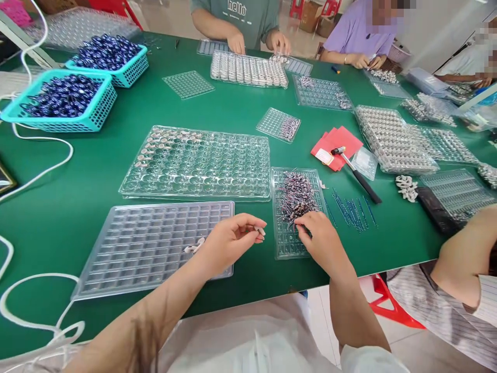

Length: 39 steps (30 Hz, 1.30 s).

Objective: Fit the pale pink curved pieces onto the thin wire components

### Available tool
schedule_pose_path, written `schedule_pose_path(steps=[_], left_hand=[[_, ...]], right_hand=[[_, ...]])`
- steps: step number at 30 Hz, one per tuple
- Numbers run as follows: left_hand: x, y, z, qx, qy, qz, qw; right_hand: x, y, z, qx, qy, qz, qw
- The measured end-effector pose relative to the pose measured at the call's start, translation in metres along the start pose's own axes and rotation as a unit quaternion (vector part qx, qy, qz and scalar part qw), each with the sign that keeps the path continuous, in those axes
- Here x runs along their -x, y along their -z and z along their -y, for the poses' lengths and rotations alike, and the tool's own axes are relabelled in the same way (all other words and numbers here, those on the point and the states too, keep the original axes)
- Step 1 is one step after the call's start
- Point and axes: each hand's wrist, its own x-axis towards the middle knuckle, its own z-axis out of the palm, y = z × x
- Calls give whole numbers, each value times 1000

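My left hand (233, 239) is closed in a pinch on a small white piece (259, 231), held above the table between two trays. My right hand (316, 233) has its fingertips at the lower edge of a heap of thin dark-pink metallic pins (298, 194). That heap lies on a clear compartment tray (285, 243); whether a pin is between the fingers is too small to tell. Left of my left hand, a few white pieces (194, 246) rest on a greyish plastic tray with many cells (147, 243). Behind it, a larger clear tray (209, 160) holds white pieces in its far-left cells.
Blue-green rods (353, 213) and a hammer (359, 176) on red packets (330, 147) lie to the right. Turquoise baskets (97, 111) of dark blue parts stand far left, near a white cable (42, 139). Co-workers' hands (236, 42) handle trays across the green table (233, 106).
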Motion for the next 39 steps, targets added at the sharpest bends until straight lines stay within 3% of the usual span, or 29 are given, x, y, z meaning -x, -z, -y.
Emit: schedule_pose_path(steps=[5, 10, 16, 26, 35, 39], left_hand=[[-5, 0, 7, 39, 79, 26, 996], [-5, -2, 10, 69, 52, 31, 996], [-5, -4, 14, 74, 43, 36, 996], [-3, -3, 13, 50, 39, 40, 997], [-4, -3, 14, 45, 42, 46, 997], [-3, -4, 11, 43, 39, 42, 997]], right_hand=[[-8, 0, 2, 65, 24, 37, 997], [-2, 10, 8, 52, 29, 69, 996], [1, 19, 5, 33, 34, 57, 997], [-10, 11, 6, 96, 88, 132, 983], [-17, 10, 7, 109, 133, 125, 977], [-16, 14, 8, 67, 130, 95, 985]])
